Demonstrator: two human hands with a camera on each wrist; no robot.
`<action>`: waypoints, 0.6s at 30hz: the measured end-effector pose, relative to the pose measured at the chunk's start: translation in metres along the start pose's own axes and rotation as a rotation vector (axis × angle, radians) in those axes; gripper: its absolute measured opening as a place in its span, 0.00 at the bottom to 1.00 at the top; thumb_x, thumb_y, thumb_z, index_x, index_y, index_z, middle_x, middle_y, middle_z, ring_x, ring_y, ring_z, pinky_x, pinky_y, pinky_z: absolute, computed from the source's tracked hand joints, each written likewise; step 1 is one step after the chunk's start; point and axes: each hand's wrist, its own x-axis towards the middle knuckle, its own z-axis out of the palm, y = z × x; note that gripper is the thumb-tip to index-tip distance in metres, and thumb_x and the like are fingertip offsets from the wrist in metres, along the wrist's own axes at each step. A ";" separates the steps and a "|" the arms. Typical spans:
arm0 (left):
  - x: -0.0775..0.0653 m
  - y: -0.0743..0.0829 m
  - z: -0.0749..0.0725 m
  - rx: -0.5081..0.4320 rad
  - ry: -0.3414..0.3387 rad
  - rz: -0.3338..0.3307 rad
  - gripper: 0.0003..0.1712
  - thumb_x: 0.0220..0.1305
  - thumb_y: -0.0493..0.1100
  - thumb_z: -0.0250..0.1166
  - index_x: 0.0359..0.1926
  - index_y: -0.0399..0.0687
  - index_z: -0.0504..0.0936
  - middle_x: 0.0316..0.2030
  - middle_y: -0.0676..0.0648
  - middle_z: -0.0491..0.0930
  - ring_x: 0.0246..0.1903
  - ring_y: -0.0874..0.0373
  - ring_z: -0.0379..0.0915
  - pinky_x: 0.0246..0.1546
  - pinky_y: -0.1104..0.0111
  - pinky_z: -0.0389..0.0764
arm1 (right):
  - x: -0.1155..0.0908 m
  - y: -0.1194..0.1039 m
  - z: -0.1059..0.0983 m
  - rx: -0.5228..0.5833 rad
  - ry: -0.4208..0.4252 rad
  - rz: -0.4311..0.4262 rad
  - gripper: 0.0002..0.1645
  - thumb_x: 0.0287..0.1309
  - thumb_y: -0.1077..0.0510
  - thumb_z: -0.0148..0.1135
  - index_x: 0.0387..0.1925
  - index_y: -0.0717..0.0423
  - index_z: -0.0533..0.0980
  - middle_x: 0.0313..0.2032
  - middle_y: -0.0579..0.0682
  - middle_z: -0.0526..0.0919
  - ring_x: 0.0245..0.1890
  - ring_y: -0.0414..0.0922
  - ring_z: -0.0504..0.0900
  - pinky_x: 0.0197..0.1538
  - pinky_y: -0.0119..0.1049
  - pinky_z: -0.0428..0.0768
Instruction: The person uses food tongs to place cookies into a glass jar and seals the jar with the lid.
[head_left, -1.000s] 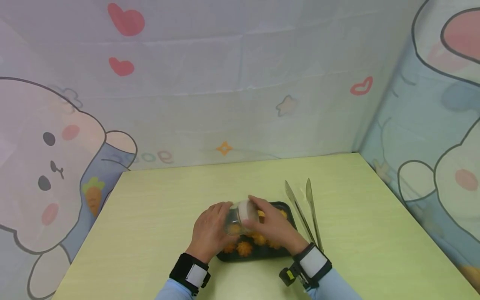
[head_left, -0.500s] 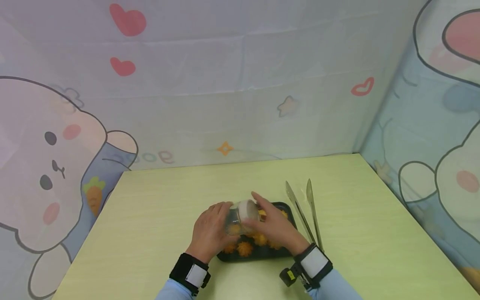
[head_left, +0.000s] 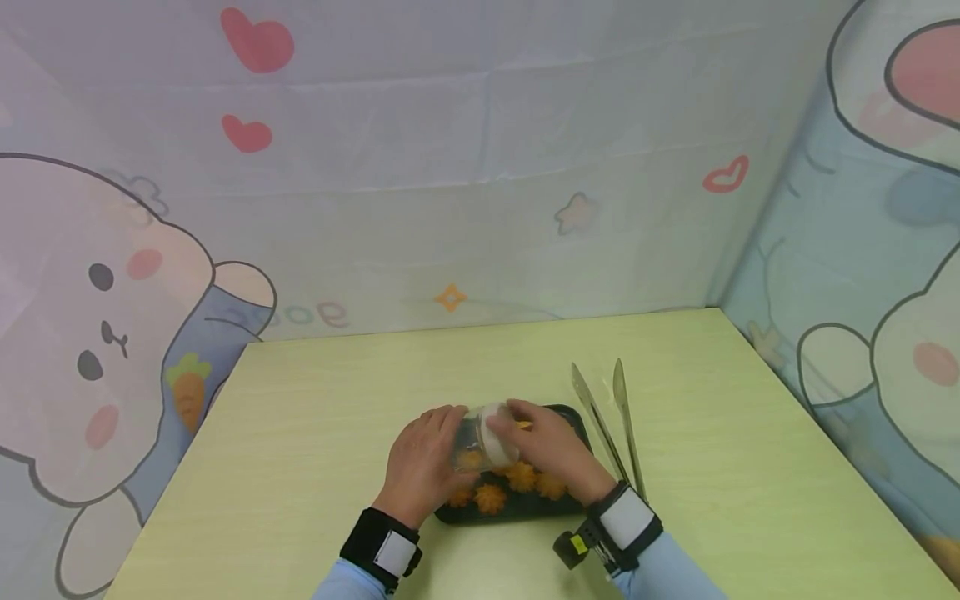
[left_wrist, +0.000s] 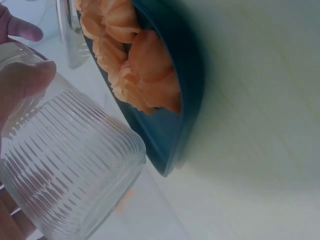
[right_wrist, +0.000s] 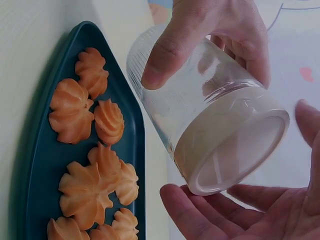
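Note:
A clear ribbed glass jar with a white lid is held tilted over a dark tray. My left hand grips the jar's body, its thumb lying along the glass in the right wrist view. At the lid end is my right hand. Its fingertips reach the lid's lower rim in the right wrist view, while the thumb stands apart from the lid. Orange-brown, swirl-shaped cookies lie in the tray under the jar. Nothing shows inside the jar.
Metal tongs lie spread on the pale yellow table, just right of the tray. A printed cloth backdrop stands along the table's far side, and another printed cloth is on the right.
The raised digit of my right hand, spread away half a second ago, has come down close to the lid, and that hand has turned. My left hand and the jar stay nearly in place.

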 end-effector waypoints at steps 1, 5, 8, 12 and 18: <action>0.000 0.000 0.000 0.002 0.001 0.002 0.52 0.35 0.56 0.85 0.62 0.45 0.72 0.54 0.44 0.78 0.53 0.48 0.76 0.51 0.55 0.77 | 0.000 0.000 0.000 0.000 -0.002 -0.002 0.39 0.66 0.38 0.59 0.68 0.59 0.69 0.59 0.59 0.77 0.51 0.54 0.81 0.40 0.42 0.83; -0.001 0.000 0.001 0.003 0.011 0.009 0.52 0.35 0.56 0.85 0.61 0.44 0.72 0.54 0.44 0.78 0.53 0.48 0.76 0.51 0.55 0.77 | -0.001 0.000 -0.001 -0.003 -0.014 -0.017 0.39 0.65 0.40 0.62 0.68 0.59 0.69 0.60 0.59 0.77 0.52 0.54 0.80 0.41 0.43 0.82; -0.001 0.000 0.001 -0.002 0.013 0.007 0.52 0.35 0.56 0.85 0.61 0.44 0.72 0.54 0.44 0.78 0.53 0.48 0.76 0.51 0.56 0.77 | -0.001 0.001 -0.003 -0.001 -0.028 -0.041 0.42 0.64 0.41 0.63 0.70 0.59 0.65 0.62 0.59 0.75 0.57 0.56 0.77 0.46 0.46 0.81; -0.001 0.000 0.001 -0.025 0.014 -0.003 0.52 0.35 0.55 0.85 0.61 0.45 0.72 0.54 0.44 0.78 0.52 0.49 0.76 0.51 0.56 0.78 | -0.002 0.004 -0.006 0.022 -0.072 -0.109 0.42 0.64 0.45 0.65 0.72 0.59 0.62 0.66 0.59 0.70 0.62 0.59 0.72 0.51 0.48 0.80; -0.001 -0.001 0.001 -0.061 0.017 -0.019 0.52 0.35 0.55 0.85 0.62 0.45 0.73 0.54 0.45 0.78 0.53 0.49 0.76 0.50 0.57 0.78 | -0.002 0.007 -0.008 0.073 -0.132 -0.198 0.43 0.63 0.51 0.67 0.74 0.57 0.59 0.70 0.60 0.63 0.64 0.59 0.70 0.56 0.48 0.77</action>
